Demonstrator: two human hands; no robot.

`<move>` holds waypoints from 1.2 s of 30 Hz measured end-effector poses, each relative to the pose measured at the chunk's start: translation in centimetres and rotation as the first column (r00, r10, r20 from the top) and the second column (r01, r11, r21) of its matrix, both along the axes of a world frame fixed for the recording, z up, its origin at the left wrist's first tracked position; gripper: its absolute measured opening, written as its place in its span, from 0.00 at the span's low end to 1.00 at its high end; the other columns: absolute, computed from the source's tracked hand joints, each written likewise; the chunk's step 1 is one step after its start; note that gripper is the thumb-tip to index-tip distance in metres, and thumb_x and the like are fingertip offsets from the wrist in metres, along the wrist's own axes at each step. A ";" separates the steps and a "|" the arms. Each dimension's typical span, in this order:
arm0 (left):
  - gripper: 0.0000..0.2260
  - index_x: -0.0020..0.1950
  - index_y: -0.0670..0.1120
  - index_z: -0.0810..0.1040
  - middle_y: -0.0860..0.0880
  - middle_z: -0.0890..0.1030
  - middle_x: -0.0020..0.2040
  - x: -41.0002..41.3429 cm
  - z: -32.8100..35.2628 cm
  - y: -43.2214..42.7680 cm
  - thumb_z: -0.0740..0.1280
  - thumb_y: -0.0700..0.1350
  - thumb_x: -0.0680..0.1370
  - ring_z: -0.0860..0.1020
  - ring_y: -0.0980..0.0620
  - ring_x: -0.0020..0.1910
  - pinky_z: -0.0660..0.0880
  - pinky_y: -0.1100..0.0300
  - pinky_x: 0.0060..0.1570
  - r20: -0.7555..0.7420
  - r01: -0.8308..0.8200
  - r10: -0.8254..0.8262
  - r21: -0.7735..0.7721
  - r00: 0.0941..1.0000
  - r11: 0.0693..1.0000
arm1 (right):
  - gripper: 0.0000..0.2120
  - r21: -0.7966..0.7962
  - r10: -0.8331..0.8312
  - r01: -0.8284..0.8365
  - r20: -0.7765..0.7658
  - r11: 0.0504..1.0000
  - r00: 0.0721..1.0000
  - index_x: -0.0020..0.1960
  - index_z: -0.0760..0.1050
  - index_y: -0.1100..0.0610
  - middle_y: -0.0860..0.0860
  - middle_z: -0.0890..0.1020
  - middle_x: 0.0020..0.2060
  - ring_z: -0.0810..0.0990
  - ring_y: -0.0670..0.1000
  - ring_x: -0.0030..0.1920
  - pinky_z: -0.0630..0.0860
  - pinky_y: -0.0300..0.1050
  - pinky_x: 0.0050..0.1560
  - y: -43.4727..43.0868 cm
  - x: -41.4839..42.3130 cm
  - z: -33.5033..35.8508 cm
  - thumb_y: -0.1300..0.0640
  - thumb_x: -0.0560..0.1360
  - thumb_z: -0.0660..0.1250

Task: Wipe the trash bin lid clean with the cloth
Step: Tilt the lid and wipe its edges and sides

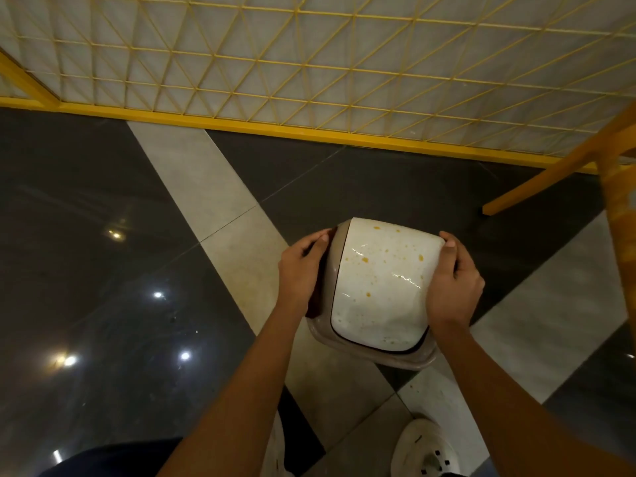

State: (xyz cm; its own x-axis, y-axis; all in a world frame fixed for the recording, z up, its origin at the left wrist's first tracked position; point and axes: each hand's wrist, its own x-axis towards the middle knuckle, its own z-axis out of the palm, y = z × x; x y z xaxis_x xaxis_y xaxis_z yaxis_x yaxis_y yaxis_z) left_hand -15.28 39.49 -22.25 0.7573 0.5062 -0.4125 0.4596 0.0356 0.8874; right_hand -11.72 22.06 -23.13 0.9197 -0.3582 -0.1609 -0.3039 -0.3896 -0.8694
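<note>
Lid (382, 284), spotted orange above the floor (103, 235), is gripped at its sides by the left hand (301, 270) and right hand (452, 287) and should be kept steady until a cloth is fetched.

one trash bin lid (382, 287), one left hand (299, 270), one right hand (451, 290), one white shoe (426, 449)

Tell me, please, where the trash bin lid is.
Head view, centre-right: the trash bin lid is held between the left hand and right hand, just beyond the white shoe.
</note>
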 end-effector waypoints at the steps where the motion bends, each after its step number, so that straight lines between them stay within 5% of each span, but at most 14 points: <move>1: 0.09 0.56 0.53 0.80 0.55 0.82 0.53 0.8 0.2 0.2 0.64 0.47 0.77 0.78 0.57 0.54 0.74 0.54 0.61 -0.004 0.023 -0.023 0.020 1.000 1.000 | 0.18 0.002 -0.001 0.001 -0.002 1.000 1.000 0.63 0.74 0.51 0.51 0.79 0.58 0.76 0.51 0.58 0.74 0.51 0.61 0.0 0.0 0.1 0.49 0.80 0.52; 7: 0.09 0.54 0.55 0.81 0.59 0.82 0.50 -0.2 0.8 -0.3 0.66 0.46 0.76 0.78 0.63 0.52 0.74 0.65 0.56 0.118 0.015 -0.022 0.058 0.993 0.998 | 0.17 0.010 0.007 -0.006 -0.018 1.000 1.000 0.64 0.73 0.51 0.49 0.78 0.59 0.74 0.47 0.57 0.70 0.42 0.57 0.0 0.0 0.1 0.49 0.80 0.52; 14: 0.10 0.56 0.50 0.80 0.54 0.81 0.51 2.4 0.4 0.6 0.64 0.45 0.77 0.77 0.58 0.52 0.72 0.63 0.56 -0.034 0.076 -0.075 0.037 0.997 0.996 | 0.17 0.003 0.004 -0.004 -0.017 1.000 1.000 0.63 0.73 0.50 0.50 0.78 0.59 0.75 0.49 0.59 0.72 0.46 0.60 0.0 0.0 0.1 0.49 0.80 0.53; 22: 0.09 0.54 0.54 0.80 0.59 0.82 0.51 -1.9 0.7 -0.7 0.66 0.46 0.76 0.78 0.62 0.53 0.73 0.66 0.55 0.121 -0.005 -0.004 0.078 0.993 0.997 | 0.17 0.021 0.000 0.001 -0.018 1.000 1.000 0.63 0.73 0.50 0.49 0.78 0.58 0.74 0.46 0.57 0.70 0.43 0.57 0.0 0.1 0.2 0.49 0.80 0.53; 29: 0.09 0.55 0.51 0.81 0.55 0.81 0.53 2.6 1.6 0.5 0.64 0.45 0.77 0.77 0.59 0.52 0.72 0.62 0.59 -0.019 0.124 -0.123 0.075 0.992 0.989 | 0.17 0.010 -0.005 0.006 -0.027 1.000 1.000 0.63 0.73 0.50 0.50 0.78 0.59 0.75 0.51 0.59 0.72 0.48 0.61 0.0 0.0 0.1 0.49 0.80 0.53; 33: 0.08 0.52 0.55 0.81 0.60 0.81 0.50 0.6 1.8 -0.6 0.65 0.45 0.77 0.76 0.67 0.50 0.71 0.74 0.54 0.093 0.080 -0.092 0.127 0.991 0.989 | 0.17 0.028 -0.009 0.010 -0.033 1.000 0.999 0.63 0.73 0.50 0.50 0.78 0.58 0.75 0.50 0.58 0.72 0.46 0.59 0.1 0.0 0.3 0.49 0.80 0.53; 36: 0.08 0.50 0.58 0.81 0.59 0.82 0.51 -1.7 0.7 -0.9 0.65 0.47 0.76 0.78 0.61 0.53 0.74 0.62 0.57 0.108 -0.038 0.037 0.012 0.993 0.999 | 0.16 0.033 -0.014 0.015 -0.020 0.999 1.000 0.63 0.74 0.50 0.49 0.78 0.59 0.73 0.45 0.56 0.69 0.41 0.58 0.1 0.0 0.4 0.50 0.80 0.53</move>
State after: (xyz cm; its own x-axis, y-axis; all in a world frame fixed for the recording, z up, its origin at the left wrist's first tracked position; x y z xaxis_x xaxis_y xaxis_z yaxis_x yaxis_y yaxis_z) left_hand -17.00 38.62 -21.58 0.7774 0.5403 -0.3221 0.3598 0.0381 0.9323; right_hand -11.68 22.11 -22.72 0.9110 -0.3656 -0.1908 -0.3262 -0.3558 -0.8758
